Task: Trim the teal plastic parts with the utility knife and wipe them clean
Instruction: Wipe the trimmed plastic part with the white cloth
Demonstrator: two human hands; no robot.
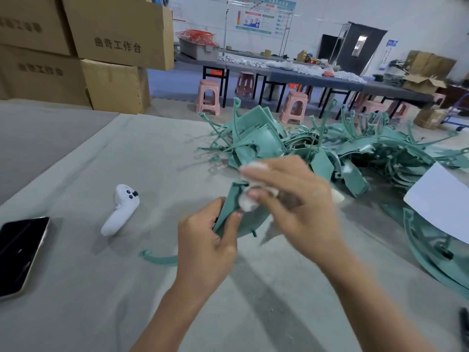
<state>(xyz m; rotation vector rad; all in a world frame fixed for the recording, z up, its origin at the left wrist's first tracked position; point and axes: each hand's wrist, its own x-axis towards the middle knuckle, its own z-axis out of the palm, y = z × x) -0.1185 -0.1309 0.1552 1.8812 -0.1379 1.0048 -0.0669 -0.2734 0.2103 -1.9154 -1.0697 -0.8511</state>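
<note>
Near centre, above the grey table cover (101, 301), the left hand (205, 240) grips a teal plastic part (229, 212), thumb and fingers curled round its near-left edge so that the piece stands tilted with its broad face turned toward the right hand (291, 199); this grip appears meant to brace the part against rubbing pressure. The right hand pinches a white wad of cloth (247, 203) between thumb and fingertips and presses it on the upper edge of the part; the hand is blurred, which suggests a wiping stroke, so the step in hand appears to be cleaning rather than trimming. No utility knife can be identified; a dark object (464, 323) cut by the near-right frame edge might be it, but this cannot be told. Far right of the hands lies the pile of teal parts (330, 148), tangled plates and curved strips, presumably stock awaiting work and set within reach; a large curved teal piece (426, 250) lies apart at near right, just beside a white sheet (441, 199). A thin teal strip (158, 259) lies on the cover just left of the left wrist, probably an offcut. At left, well apart from the work, rest a white handheld controller (121, 209) and a dark phone (20, 252); cardboard boxes (114, 34) stand at far left, pink stools (208, 97) beyond the table.
</note>
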